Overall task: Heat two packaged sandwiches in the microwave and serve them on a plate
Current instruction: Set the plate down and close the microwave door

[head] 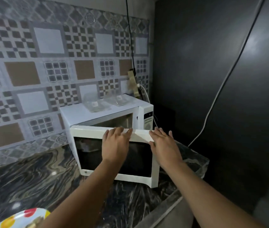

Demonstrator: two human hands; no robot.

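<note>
Marbled counter: both flat hands, left hand, right hand, press stiff microwave door top edge, gripping nothing; light hinged swing.

Microwave door swung part-open at frame centre, blocking the front of the cavity, only a narrow gap above its top edge; dark wall close on right; open marbled counter lower left, plate at bottom-left corner.

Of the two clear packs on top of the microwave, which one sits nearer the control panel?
The right pack, toward the back right corner above the control panel. The left pack lies mid-top, farther from it.
</note>
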